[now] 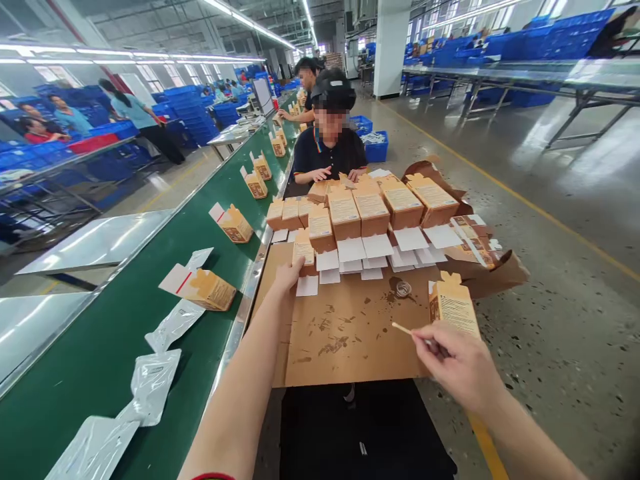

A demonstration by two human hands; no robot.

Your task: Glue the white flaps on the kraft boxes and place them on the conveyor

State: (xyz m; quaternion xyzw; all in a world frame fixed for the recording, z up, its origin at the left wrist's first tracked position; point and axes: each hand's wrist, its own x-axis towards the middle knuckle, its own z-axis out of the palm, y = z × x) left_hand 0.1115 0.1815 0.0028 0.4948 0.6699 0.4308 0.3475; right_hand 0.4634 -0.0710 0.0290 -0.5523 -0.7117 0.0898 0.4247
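Note:
My left hand (289, 275) is closed at the near left corner of a small kraft carton (303, 248), its fingertips partly hidden. That carton stands at the front left of several similar brown cartons (345, 212), whose white flaps (351, 250) stick out toward me. Pinched between the thumb and fingers of my right hand (453, 357) is a short, pale thin stick (401, 328), tip pointing left. Beyond the stick a small clear round dish (403, 289) rests on the stained cardboard sheet (360, 360). Beside my right hand stands another carton (454, 303), partly covered by it.
Along my left runs a green conveyor belt (125, 313) with a metal edge. It carries open cartons (215, 287) and silvery white pouches (155, 383). Across the table sits a co-worker (330, 147), hands behind the cartons. Blue bins (376, 148) stand on the floor behind.

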